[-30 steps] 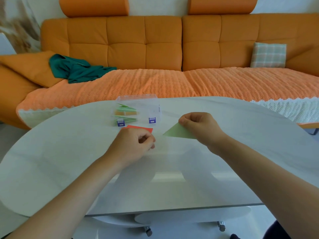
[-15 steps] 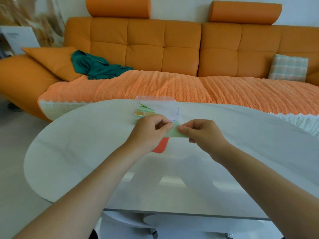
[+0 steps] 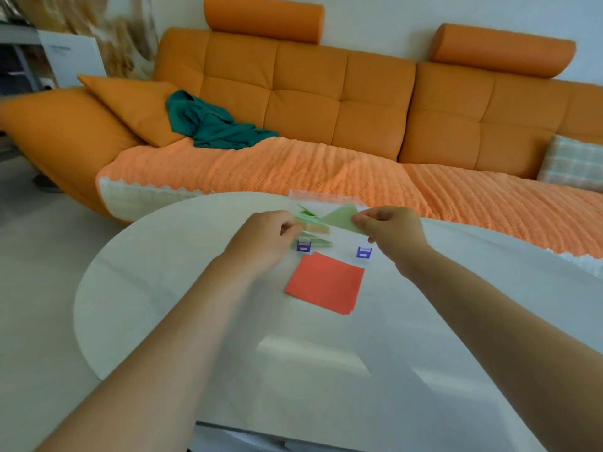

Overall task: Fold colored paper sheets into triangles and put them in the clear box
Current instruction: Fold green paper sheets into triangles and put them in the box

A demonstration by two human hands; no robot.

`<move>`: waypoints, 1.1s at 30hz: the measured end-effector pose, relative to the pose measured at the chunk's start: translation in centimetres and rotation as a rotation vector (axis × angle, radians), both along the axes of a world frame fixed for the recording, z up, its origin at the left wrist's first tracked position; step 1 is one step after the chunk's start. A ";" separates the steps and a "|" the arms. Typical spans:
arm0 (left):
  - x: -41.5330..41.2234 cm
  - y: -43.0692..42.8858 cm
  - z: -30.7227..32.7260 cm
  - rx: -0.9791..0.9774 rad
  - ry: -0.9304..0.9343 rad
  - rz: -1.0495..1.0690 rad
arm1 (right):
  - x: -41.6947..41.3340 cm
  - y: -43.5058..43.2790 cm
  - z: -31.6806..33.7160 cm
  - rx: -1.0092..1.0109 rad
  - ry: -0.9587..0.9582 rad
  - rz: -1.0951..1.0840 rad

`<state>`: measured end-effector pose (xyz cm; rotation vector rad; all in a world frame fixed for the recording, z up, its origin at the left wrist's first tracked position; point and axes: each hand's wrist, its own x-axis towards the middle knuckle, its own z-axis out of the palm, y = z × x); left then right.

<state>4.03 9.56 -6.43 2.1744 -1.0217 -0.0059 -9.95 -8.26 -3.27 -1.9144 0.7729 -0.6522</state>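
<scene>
Now our right hand (image 3: 391, 233) pinches the green triangle (image 3: 341, 218) over the clear box (image 3: 326, 193); our left hand (image 3: 261, 239) curls just left of it, its hold unclear. Below the pinch, red sheets (image 3: 326, 282) lie on the white table (image 3: 163, 288); beyond, an orange sofa (image 3: 326, 93) carries a teal cloth (image 3: 212, 125).

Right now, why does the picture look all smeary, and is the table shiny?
Head view: motion blur smears the left hand and the room's far-left corner; the green triangle pinched by the right hand looks soft too; the glossy table shows pale reflected patches near its front; the wide lens tilts and bends the sofa; the red paper looks sharpest.
</scene>
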 end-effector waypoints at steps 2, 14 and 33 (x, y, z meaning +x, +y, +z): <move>1.0 -0.1 -0.6 -0.041 -0.019 0.031 | 2.4 -0.3 0.2 -0.011 0.041 0.011; 2.7 -0.5 -2.7 0.058 -0.238 -0.049 | 10.1 -1.5 -2.1 -0.198 0.525 0.195; 1.8 -2.6 -3.1 0.235 -0.257 -0.030 | 7.1 1.4 -1.8 -0.413 0.528 0.454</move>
